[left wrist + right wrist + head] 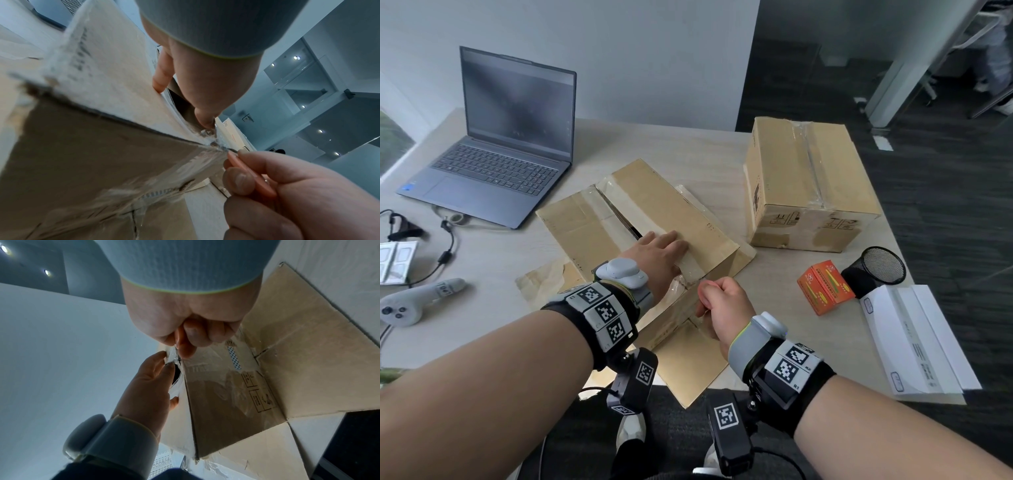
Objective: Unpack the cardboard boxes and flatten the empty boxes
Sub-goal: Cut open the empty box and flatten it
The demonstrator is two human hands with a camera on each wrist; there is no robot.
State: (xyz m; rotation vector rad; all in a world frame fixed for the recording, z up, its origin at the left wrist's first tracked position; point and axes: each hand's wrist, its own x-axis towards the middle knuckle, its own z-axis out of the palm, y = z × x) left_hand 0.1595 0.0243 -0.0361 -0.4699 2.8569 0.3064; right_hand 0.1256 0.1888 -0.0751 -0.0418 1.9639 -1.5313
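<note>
A brown cardboard box (671, 209) lies in the middle of the table with its lower flaps (688, 363) spread toward me. My left hand (659, 251) rests flat on top of it, fingers straight, beside the slit seam. My right hand (722, 301) is curled at the box's near edge and pinches a thin pink tool (252, 177). The tool's tip touches the clear tape (209, 141) at that edge. In the right wrist view the right hand (185, 337) sits against crumpled tape (172, 355). A second box (808, 181), taped closed, stands at the right.
An open laptop (500, 144) sits at the back left, with cables (445, 246) and a grey controller (414, 303) near the left edge. Right of the box are two small orange cartons (825, 286), a tipped black mesh cup (876, 272) and a long white box (914, 339).
</note>
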